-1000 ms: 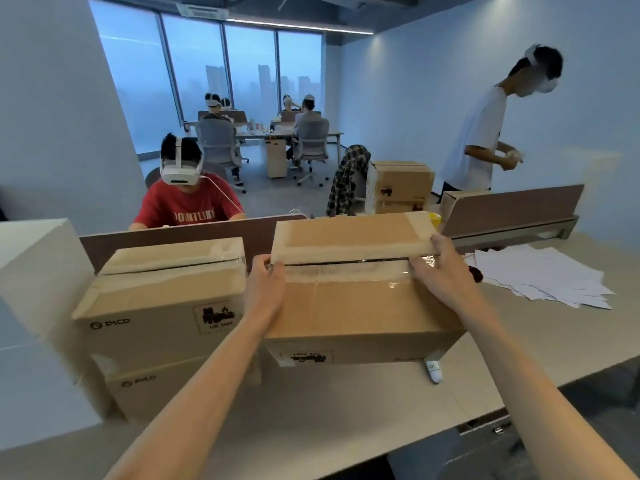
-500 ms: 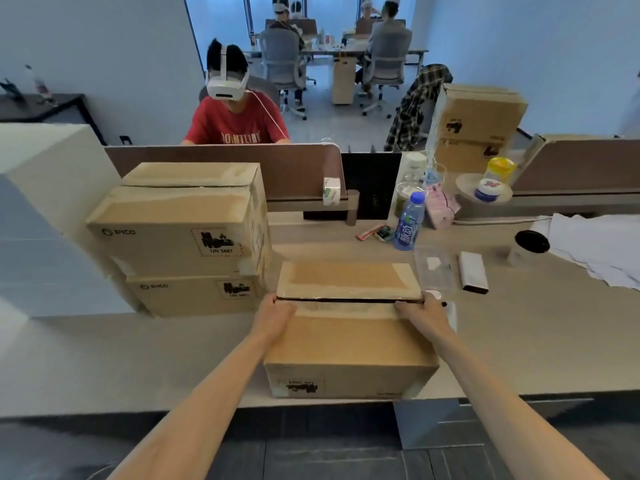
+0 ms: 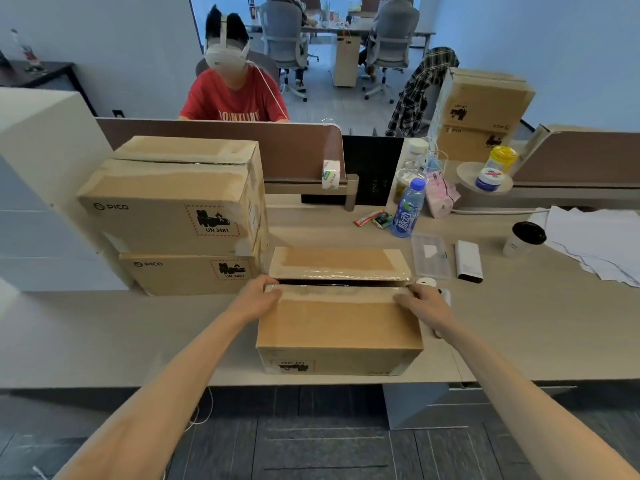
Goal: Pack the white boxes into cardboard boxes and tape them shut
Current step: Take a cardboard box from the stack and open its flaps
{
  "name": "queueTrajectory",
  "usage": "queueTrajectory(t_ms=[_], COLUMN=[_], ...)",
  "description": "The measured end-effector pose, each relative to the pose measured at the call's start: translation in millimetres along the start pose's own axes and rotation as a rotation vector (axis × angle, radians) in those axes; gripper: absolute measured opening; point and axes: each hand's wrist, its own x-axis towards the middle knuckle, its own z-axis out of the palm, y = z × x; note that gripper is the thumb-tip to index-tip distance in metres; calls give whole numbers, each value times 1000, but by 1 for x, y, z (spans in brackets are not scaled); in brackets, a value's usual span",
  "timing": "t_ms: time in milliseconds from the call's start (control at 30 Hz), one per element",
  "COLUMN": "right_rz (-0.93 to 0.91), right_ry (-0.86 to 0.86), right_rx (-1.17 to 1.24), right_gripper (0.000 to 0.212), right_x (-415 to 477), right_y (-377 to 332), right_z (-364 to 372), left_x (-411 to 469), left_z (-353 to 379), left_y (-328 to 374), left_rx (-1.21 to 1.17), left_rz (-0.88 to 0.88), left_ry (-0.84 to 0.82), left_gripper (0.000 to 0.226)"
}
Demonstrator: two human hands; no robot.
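Holding the cardboard box (image 3: 339, 327) at the desk (image 3: 104, 334) edge, my left hand (image 3: 258, 299) fingers curl round the near flap's end and my right hand (image 3: 424, 301) fingers lie flat. The flaps gape, so closing and taping likely come next.

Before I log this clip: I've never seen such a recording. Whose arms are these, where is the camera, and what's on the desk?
There is no machine here. A person wears one camera on the head, so you look down along their own bare arms. The left hand and right hand each touch one end of the near top flap of a cardboard box on the desk; a dark gap between its flaps shows it is not closed. Left of it stand two stacked boxes. Behind lie a blue bottle, a black-lidded cup and papers.
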Motion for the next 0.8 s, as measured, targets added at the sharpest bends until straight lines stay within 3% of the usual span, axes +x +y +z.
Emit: queueTrajectory(t_ms=[100,200,267,333,433,567,667,800], right_rz=[-61,-91,-65,-67,-97,-299,-329,-383], right_ry=[65,138,131,-3,-338,-596,-651,-413], right_rx=[-14,60,154,204,150,-347,-556,-616], right_gripper=[31,39,49,57,62,32,42,41], right_x=[-6,-15,-25,-39,-60,-67,-70,-78], right_y=[5,4,-3,-11,-11,0,9,20], right_z=[-1,-6,-13,-22,-27,-16,-2,23], left_x=[-13,-26,-37,-50,-66,-72,-82,-94], left_z=[-9,-18,-25,-33,-35,-8,14,27], left_y=[0,5,10,14,16,0,-14,-29], left_rx=[28,-66,-147,-186,-69,353,464,548], left_rz=[102,182,203,198,181,205,252,380], left_ry=[35,69,39,-105,-391,-523,-479,-260], left_gripper=[33,20,23,31,33,25,35,40])
